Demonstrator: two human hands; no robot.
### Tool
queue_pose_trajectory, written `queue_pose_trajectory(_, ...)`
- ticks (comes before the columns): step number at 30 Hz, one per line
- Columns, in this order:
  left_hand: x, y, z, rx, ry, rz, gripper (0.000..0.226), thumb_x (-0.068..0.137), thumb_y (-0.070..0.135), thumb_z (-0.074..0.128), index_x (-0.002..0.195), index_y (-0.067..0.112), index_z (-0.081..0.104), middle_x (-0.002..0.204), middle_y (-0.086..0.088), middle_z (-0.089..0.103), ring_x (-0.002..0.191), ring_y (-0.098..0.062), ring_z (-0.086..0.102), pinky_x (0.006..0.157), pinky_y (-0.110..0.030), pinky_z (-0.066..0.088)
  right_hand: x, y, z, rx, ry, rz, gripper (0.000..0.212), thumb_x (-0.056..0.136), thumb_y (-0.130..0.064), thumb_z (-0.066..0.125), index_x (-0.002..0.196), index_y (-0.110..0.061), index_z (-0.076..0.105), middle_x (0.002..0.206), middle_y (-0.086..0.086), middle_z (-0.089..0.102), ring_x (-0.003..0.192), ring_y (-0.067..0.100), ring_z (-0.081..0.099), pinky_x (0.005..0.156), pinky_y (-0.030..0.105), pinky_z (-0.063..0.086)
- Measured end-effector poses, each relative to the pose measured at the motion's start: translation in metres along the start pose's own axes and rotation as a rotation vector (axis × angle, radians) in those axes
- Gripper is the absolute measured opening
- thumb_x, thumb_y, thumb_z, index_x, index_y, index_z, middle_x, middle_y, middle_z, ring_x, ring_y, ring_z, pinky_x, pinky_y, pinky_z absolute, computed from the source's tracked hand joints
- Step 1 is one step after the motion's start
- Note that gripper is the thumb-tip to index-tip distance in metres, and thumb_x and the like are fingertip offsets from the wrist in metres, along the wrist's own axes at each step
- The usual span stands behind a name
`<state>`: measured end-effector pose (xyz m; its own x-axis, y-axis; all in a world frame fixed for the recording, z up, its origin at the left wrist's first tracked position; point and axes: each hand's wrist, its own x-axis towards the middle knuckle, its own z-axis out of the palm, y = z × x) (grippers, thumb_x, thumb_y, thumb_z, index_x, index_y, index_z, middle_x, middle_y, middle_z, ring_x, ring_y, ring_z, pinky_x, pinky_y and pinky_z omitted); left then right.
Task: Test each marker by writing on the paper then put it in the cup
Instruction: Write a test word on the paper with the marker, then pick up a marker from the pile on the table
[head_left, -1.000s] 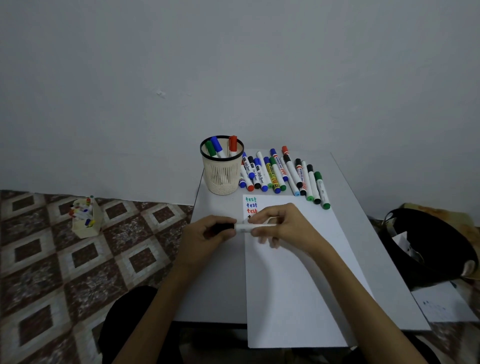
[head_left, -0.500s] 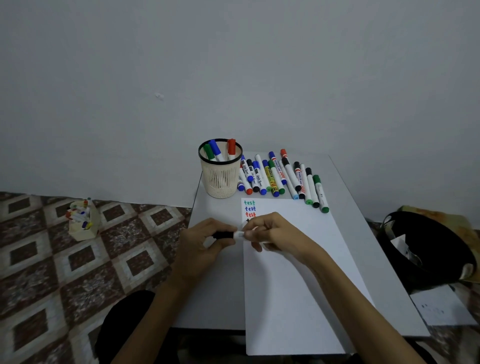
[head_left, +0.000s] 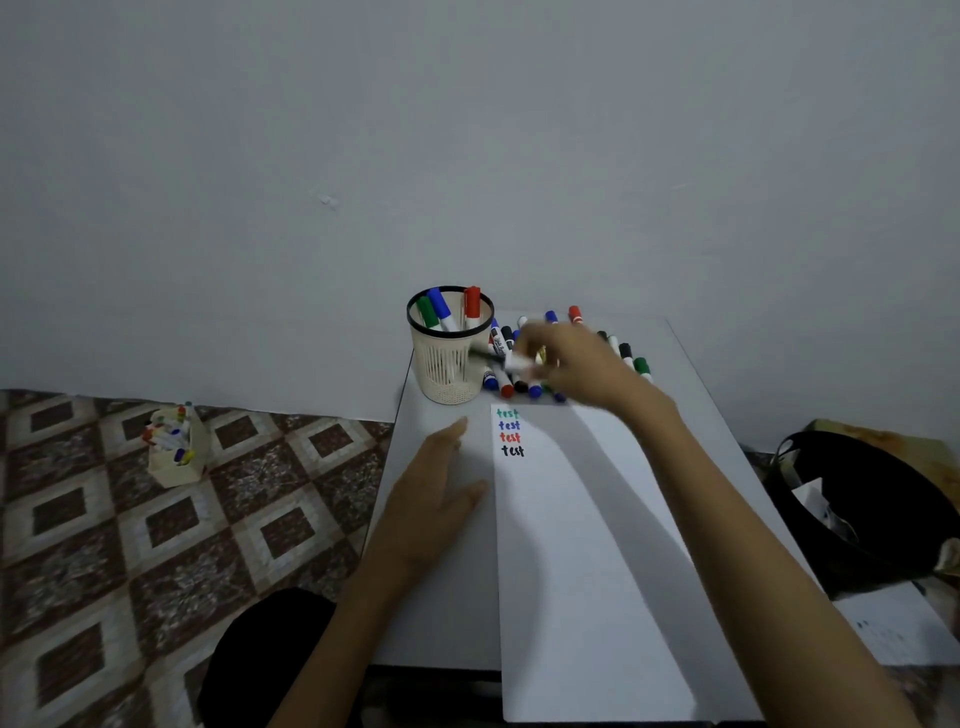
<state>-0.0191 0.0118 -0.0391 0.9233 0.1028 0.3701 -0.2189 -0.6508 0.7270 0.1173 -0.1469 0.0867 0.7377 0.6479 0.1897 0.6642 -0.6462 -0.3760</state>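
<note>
A cream mesh cup with a black rim stands at the table's far left and holds a green, a blue and a red marker. My right hand is raised just right of the cup, blurred, gripping a black-capped marker whose cap points at the cup's side. A row of several markers lies behind the hand, partly hidden. The white paper carries four lines reading "test" in green, blue, red and black. My left hand rests flat on the table left of the paper, fingers straight.
The grey table stands against a plain wall. On the tiled floor to the left sits a small cream holder with coloured markers. A black bag and a loose sheet lie on the floor to the right.
The hands came apart. My right hand carried the capped black marker up from the paper toward the cup. My left hand let go and flattened on the table.
</note>
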Motion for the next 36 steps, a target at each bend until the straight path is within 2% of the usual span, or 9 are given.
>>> queue_pose_trajectory(3,-0.001,-0.002,0.005,0.265,-0.100,0.071,0.066,0.085,0.056,0.033,0.140,0.020,0.035,0.143,0.002,0.040,0.131,-0.012,0.034,0.113,-0.036,0.024,0.024,-0.011,-0.017,0.486,0.463,0.024,0.040,0.092,-0.009,0.059,0.128,-0.010,0.041,0.093,0.006,0.062,0.074,0.018,0.064,0.063,0.027,0.055)
queue_pose_trajectory(6,0.000,-0.003,0.007,0.375,-0.142,0.127,0.062,0.087,0.054,0.023,0.139,0.023,0.039,0.145,0.002,0.038,0.135,-0.013,0.029,0.117,-0.035,0.011,0.046,-0.024,-0.012,0.644,0.660,-0.083,0.071,0.090,-0.006,0.060,0.146,-0.019,0.018,0.086,0.009,0.064,0.063,0.016,0.067,0.059,0.027,0.059)
queue_pose_trajectory(10,-0.001,-0.004,0.006,0.382,-0.126,0.143,0.057,0.087,0.052,0.027,0.133,0.024,0.046,0.143,0.000,0.041,0.134,-0.014,0.031,0.115,-0.033,0.008,0.061,-0.035,0.018,0.393,0.538,-0.101,0.064,0.088,-0.008,0.061,0.142,-0.020,0.027,0.084,0.008,0.064,0.063,0.018,0.065,0.059,0.032,0.057)
queue_pose_trajectory(13,-0.001,-0.005,0.007,0.384,-0.117,0.155,0.053,0.089,0.050,0.031,0.131,0.023,0.048,0.140,-0.001,0.043,0.132,-0.015,0.034,0.114,-0.033,0.011,0.062,-0.031,0.036,0.144,0.446,-0.100,0.042,0.090,-0.018,0.061,0.129,-0.018,0.047,0.098,0.009,0.064,0.090,0.022,0.058,0.078,0.043,0.051)
queue_pose_trajectory(17,-0.001,-0.006,0.006,0.398,-0.118,0.155,0.053,0.088,0.050,0.032,0.132,0.024,0.048,0.140,-0.001,0.043,0.132,-0.015,0.035,0.114,-0.034,0.012,0.052,-0.005,0.034,0.185,0.552,-0.094,0.028,0.095,-0.029,0.055,0.119,-0.018,0.061,0.120,0.004,0.059,0.112,0.020,0.049,0.092,0.033,0.039)
queue_pose_trajectory(22,0.000,-0.004,0.005,0.395,-0.134,0.138,0.053,0.087,0.052,0.030,0.131,0.030,0.048,0.142,0.000,0.041,0.133,-0.014,0.032,0.113,-0.030,0.008,0.008,0.073,0.018,0.279,0.676,0.504,0.032,0.088,-0.012,0.056,0.120,-0.016,0.059,0.120,0.009,0.058,0.110,0.024,0.055,0.084,0.033,0.046)
queue_pose_trajectory(26,0.001,-0.004,0.005,0.372,-0.130,0.134,0.053,0.086,0.053,0.032,0.129,0.029,0.052,0.140,-0.001,0.043,0.131,-0.016,0.035,0.114,-0.033,0.013,-0.033,0.128,0.025,0.118,0.366,0.944,0.029,0.087,-0.029,0.059,0.106,-0.007,0.063,0.113,0.018,0.062,0.107,0.036,0.055,0.081,0.037,0.045)
queue_pose_trajectory(29,0.001,-0.004,0.006,0.366,-0.127,0.137,0.053,0.086,0.053,0.032,0.128,0.029,0.052,0.140,-0.001,0.043,0.131,-0.016,0.035,0.114,-0.035,0.015,-0.043,0.132,0.033,0.125,0.397,0.906,0.024,0.085,-0.026,0.062,0.079,-0.003,0.066,0.085,0.017,0.067,0.085,0.035,0.060,0.065,0.032,0.043)
queue_pose_trajectory(36,0.001,-0.004,0.006,0.360,-0.125,0.130,0.059,0.086,0.055,0.032,0.137,0.026,0.041,0.142,0.002,0.041,0.132,-0.014,0.034,0.115,-0.034,0.017,-0.047,0.094,0.021,0.454,0.716,0.617,0.023,0.091,-0.017,0.062,0.111,-0.006,0.063,0.097,0.009,0.064,0.066,0.022,0.059,0.055,0.032,0.046)
